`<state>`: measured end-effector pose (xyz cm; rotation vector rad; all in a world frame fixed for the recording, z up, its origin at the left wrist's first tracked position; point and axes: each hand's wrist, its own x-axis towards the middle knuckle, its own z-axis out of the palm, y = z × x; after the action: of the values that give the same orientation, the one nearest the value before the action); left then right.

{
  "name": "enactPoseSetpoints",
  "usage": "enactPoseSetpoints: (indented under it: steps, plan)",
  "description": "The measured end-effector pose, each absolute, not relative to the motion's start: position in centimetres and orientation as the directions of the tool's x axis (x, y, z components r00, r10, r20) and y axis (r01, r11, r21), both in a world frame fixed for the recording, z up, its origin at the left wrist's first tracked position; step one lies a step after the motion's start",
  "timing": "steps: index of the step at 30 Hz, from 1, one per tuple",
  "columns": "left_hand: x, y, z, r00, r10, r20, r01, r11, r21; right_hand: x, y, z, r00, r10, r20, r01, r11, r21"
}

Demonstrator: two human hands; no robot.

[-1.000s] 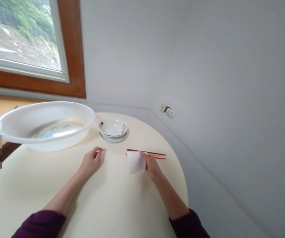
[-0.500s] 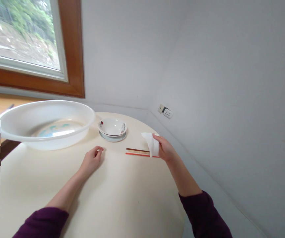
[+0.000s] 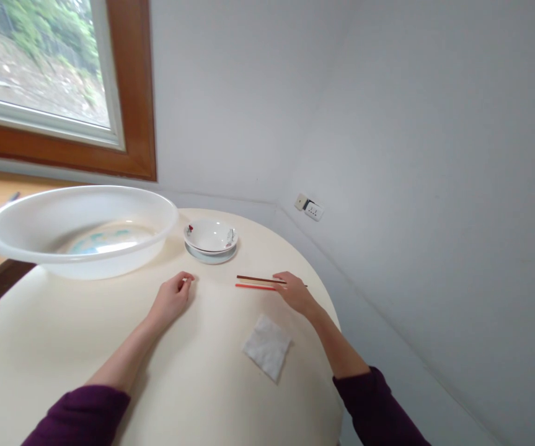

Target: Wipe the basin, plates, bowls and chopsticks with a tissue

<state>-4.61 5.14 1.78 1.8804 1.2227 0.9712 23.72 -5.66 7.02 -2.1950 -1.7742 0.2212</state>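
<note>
My right hand (image 3: 296, 293) is over the right part of several thin chopsticks lying side by side. Its thumb and fingers close around a dark brown chopstick (image 3: 258, 279); a red chopstick (image 3: 254, 287) and a pale one run beside it, partly hidden under the hand. My left hand (image 3: 174, 293) rests on the table with its fingers curled, and I see nothing in it. Nearer to me lies a white folded tissue or cloth (image 3: 267, 347), flat on the tabletop.
Stacked white bowls (image 3: 211, 236) with a floral pattern stand on a pale plate (image 3: 211, 257) behind the chopsticks. A large translucent basin (image 3: 104, 266) fills the left of the cream round table (image 3: 193, 384). Walls, with a socket (image 3: 313, 211), and a wood-framed window (image 3: 132, 93) lie beyond.
My right hand has let go of the white tissue or cloth, now lying nearer to me. It has come down onto the chopsticks. My left hand has stayed put.
</note>
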Motion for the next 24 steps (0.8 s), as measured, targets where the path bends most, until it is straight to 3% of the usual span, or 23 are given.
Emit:
enactPoseSetpoints:
  steps: [5,13,17,21,24]
  plan:
    - [-4.6,5.1,1.8,0.282,0.939,0.199,0.408,-0.305,0.860,23.9,-4.3,4.0,0.327,0.934,-0.144,0.920,-0.350,-0.176]
    - [-4.6,4.7,2.2,0.266,0.927,0.265,0.458,-0.364,0.811,20.4,-2.6,1.9,0.155,0.966,-0.207,0.973,-0.186,-0.137]
    - [-4.4,4.1,2.3,0.336,0.885,0.323,0.537,-0.462,0.706,17.4,-2.3,2.5,0.027,0.977,-0.212,0.985,-0.062,-0.160]
    - [-3.7,2.8,2.2,0.517,0.760,0.392,0.551,-0.647,0.527,14.1,-2.9,2.8,-0.087,0.983,-0.164,0.980,0.055,-0.192]
    - [-3.4,1.7,1.8,0.624,0.700,0.347,0.585,-0.713,0.387,12.1,-3.6,2.6,-0.173,0.977,-0.122,0.968,0.146,-0.201]
